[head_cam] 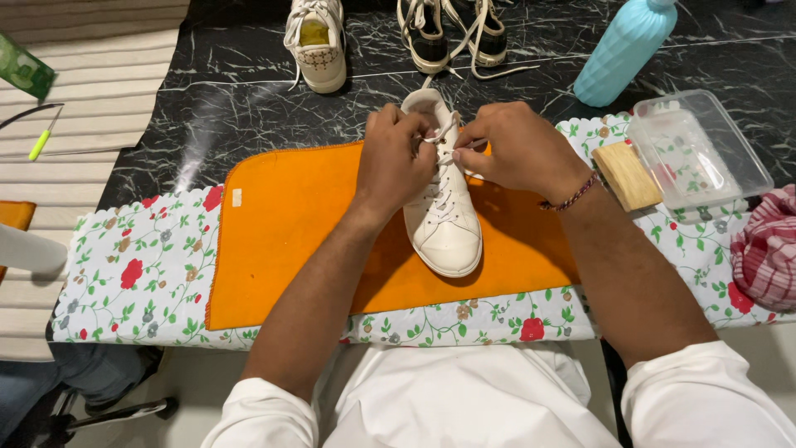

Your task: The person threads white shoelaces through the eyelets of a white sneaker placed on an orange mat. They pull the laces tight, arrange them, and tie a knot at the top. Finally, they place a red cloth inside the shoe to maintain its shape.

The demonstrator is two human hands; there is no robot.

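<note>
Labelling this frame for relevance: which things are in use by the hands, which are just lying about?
In use:
left hand and right hand, both pinching the white laces
white sneaker
orange cloth under it

Lying about:
blue bottle
clear plastic box
wooden block
other white shoe
dark shoes
checked cloth

I see a black marble table (249,91) carrying a floral cloth (141,274) at six o'clock, shoes (452,33) and a blue bottle (622,50) toward twelve.
</note>
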